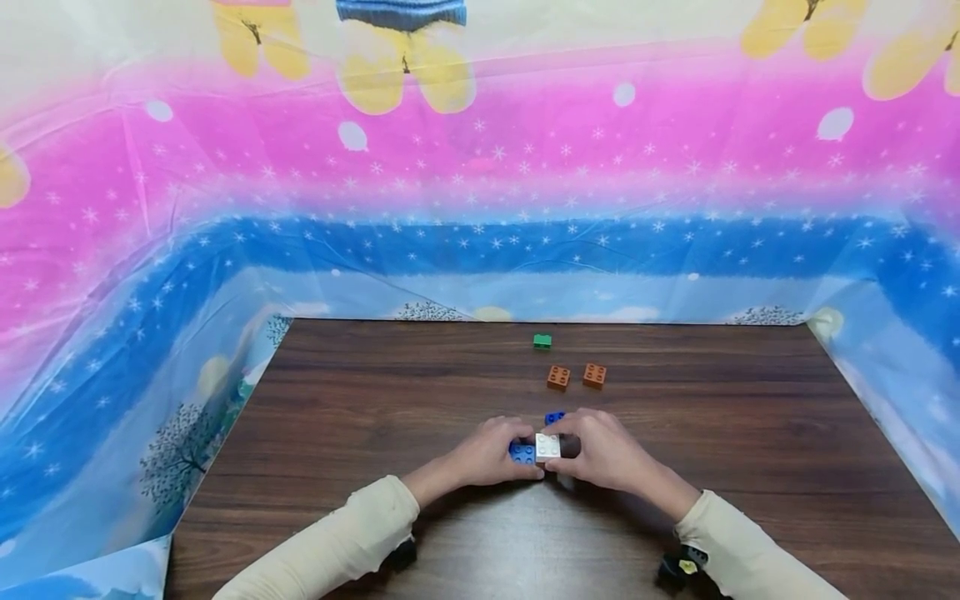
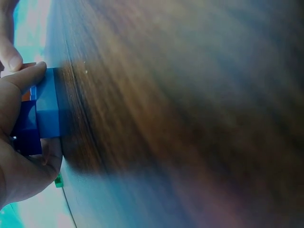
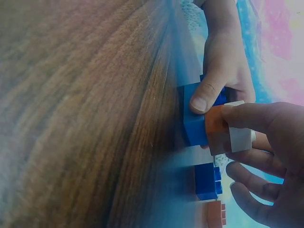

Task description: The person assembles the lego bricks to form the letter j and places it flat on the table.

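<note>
Between the two hands is a small stack of toy building bricks. In the right wrist view its bottom is a light blue brick [image 3: 192, 118], bearing an orange brick [image 3: 216, 128] with a white brick [image 3: 241, 135] on top. A dark blue brick [image 2: 27, 128] sits beside the orange one on the light blue brick. My left hand [image 1: 489, 452] holds the blue part of the stack between thumb and fingers. From the other side, my right hand [image 1: 606, 450] pinches the white brick and touches the orange one. Whether the stack touches the table cannot be told.
Just beyond the hands lies a loose dark blue brick [image 1: 554, 417], partly hidden. Two orange bricks, one left [image 1: 558, 377] and one right [image 1: 595, 375], lie farther back. A green brick [image 1: 542, 342] is near the far edge of the wooden table [image 1: 360, 375]. Patterned cloth [image 1: 480, 242] hangs behind.
</note>
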### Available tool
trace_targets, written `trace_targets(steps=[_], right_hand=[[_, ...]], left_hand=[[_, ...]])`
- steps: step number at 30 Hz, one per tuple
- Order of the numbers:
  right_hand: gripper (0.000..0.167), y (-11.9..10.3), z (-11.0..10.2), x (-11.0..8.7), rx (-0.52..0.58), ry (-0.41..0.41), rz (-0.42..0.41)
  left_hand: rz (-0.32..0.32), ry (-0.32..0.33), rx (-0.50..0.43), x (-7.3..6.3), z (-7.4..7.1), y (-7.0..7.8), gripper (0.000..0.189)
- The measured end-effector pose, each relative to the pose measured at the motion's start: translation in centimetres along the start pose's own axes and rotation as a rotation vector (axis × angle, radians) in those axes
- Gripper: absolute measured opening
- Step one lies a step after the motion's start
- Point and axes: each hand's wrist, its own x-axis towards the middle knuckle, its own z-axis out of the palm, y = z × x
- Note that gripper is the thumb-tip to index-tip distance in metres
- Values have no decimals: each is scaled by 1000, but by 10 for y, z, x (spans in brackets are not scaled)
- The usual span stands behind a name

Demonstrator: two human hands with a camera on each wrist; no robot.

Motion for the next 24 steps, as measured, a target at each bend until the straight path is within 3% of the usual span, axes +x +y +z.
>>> trace_targets(steps=[6,13,18,24], right_hand=[[37,1,0,-3,38,-15,53],[42,5,-2,-6,136,0,41],[49,9,-6,-9,174,29,72],[44,14,-13,-10,176,85,109]], left_hand=[[3,-6,12,1,-1,1,28],[-8,-17,10,1,-1,1,28],[-6,-11,23,2,-1,0,28],[-18,-11,33,0,-1,0,29]])
